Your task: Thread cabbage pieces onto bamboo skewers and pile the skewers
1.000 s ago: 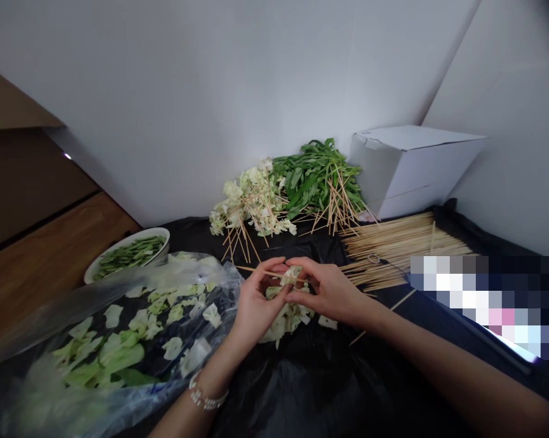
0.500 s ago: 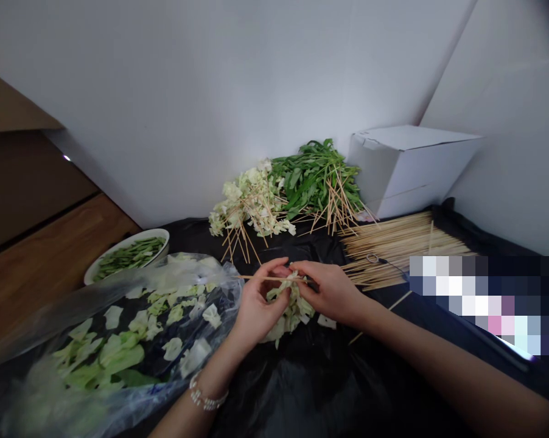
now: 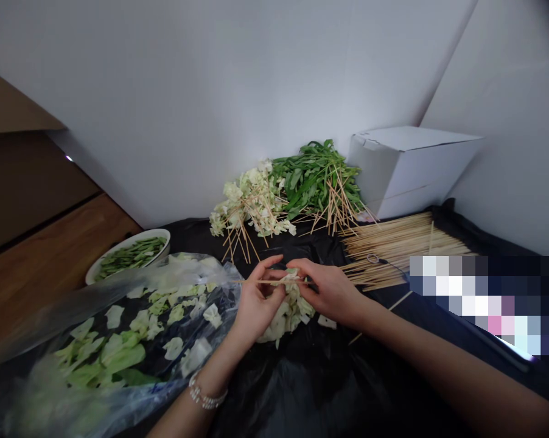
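A thin wooden skewer (image 3: 251, 281) lies level between my hands, its left end sticking out past my left hand (image 3: 259, 301). That hand pinches the skewer with its thumb while the index finger arches above. My right hand (image 3: 332, 292) has its fingers closed on a piece of cabbage leaf (image 3: 293, 274) at the skewer's right part. Just below my hands sits a small heap of pale cabbage pieces (image 3: 290, 317) on the black sheet. My fingers partly hide the skewer's right end.
An open plastic bag (image 3: 231, 298) with cabbage leaves lies at left, by a white bowl (image 3: 167, 244) of cut green pods. Skewered cabbage (image 3: 251, 194) and leafy greens (image 3: 308, 173) are piled behind. Bare skewers (image 3: 406, 249) and a white box (image 3: 420, 164) are at right.
My left index finger has lifted and opened away from the leaf, and the skewer sits slightly lower. My right hand has barely shifted; the surroundings look the same.
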The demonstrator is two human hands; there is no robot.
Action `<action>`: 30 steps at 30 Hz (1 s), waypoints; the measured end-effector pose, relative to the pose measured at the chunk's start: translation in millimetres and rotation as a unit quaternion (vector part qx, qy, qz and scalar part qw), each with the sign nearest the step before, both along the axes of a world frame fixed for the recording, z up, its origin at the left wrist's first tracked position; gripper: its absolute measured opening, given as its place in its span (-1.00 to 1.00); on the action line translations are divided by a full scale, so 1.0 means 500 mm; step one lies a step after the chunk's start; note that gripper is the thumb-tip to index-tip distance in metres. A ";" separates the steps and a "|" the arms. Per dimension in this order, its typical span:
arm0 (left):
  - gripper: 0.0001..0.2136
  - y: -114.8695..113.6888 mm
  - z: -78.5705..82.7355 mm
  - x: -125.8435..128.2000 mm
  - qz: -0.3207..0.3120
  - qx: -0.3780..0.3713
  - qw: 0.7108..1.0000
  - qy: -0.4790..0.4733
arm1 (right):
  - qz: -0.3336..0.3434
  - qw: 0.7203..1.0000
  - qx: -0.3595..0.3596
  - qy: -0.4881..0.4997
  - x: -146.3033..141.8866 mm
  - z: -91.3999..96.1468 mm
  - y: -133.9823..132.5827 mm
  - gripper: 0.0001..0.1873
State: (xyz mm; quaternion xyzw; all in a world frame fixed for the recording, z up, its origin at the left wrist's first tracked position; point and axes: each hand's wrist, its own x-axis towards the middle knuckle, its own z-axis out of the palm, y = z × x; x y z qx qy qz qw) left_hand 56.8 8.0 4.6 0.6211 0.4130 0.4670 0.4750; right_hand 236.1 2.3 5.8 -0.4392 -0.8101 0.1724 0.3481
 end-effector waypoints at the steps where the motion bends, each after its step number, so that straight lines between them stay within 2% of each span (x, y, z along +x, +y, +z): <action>1: -0.57 0.000 0.001 0.000 0.001 -0.013 1.000 -0.006 | 0.006 1.000 -0.007 0.010 -0.001 0.002 0.000 -0.70; 3: -0.56 0.001 0.000 -0.001 0.009 -0.016 1.000 0.002 | 0.016 0.999 -0.021 0.027 -0.001 0.003 0.000 -0.72; 7: -0.52 -0.002 -0.004 -0.002 0.020 0.043 0.996 0.073 | 0.028 0.997 -0.037 0.057 -0.001 0.001 0.002 -0.72; 11: -0.52 -0.003 -0.006 -0.005 0.029 0.061 0.994 0.086 | 0.044 0.994 -0.049 0.084 0.001 0.002 0.002 -0.73; 16: -0.59 0.022 -0.017 -0.030 0.122 0.108 0.981 0.108 | 0.019 0.996 -0.032 0.076 0.013 0.015 0.005 -0.75; 18: -0.67 0.038 -0.020 -0.041 0.141 0.070 0.987 0.039 | -0.007 0.998 -0.015 0.053 0.026 0.021 0.011 -0.81; 20: -0.72 0.051 -0.022 -0.048 0.134 -0.005 0.989 -0.055 | -0.034 0.999 -0.004 0.006 0.043 0.025 0.021 -0.87; 23: -0.66 0.062 -0.025 -0.053 0.138 -0.093 0.975 -0.148 | -0.070 0.994 -0.019 -0.079 0.067 0.021 0.037 -0.90; 26: -0.59 0.068 -0.028 -0.057 0.158 -0.128 0.962 -0.182 | -0.075 0.987 -0.036 -0.138 0.081 0.012 0.049 -0.84; 30: -0.59 0.072 -0.031 -0.061 0.168 -0.137 0.948 -0.232 | -0.077 0.987 -0.016 -0.138 0.080 0.007 0.051 -0.80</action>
